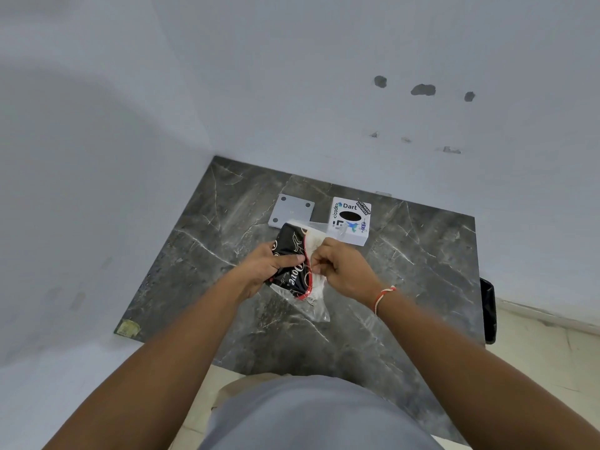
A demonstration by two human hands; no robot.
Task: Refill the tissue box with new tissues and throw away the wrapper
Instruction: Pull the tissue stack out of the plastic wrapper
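Note:
I hold a tissue pack [292, 254] in a black, red-edged plastic wrapper over the middle of the dark marble table [406, 287]. My left hand [263, 267] grips its black side, thumb on top. My right hand [341, 267] pinches the clear plastic and white tissue at its right side. A loose clear flap of the wrapper [316, 308] hangs below. Behind the pack stands the white tissue box [350, 222] with stickers and a dark oval slot. To its left lies the box's flat grey base plate [291, 211] with round pads at its corners.
The table fits into a corner of pale walls at the left and back. A black bin [488, 310] hangs off the table's right edge over a pale tiled floor. A yellowish sticker [128, 328] marks the table's front left corner.

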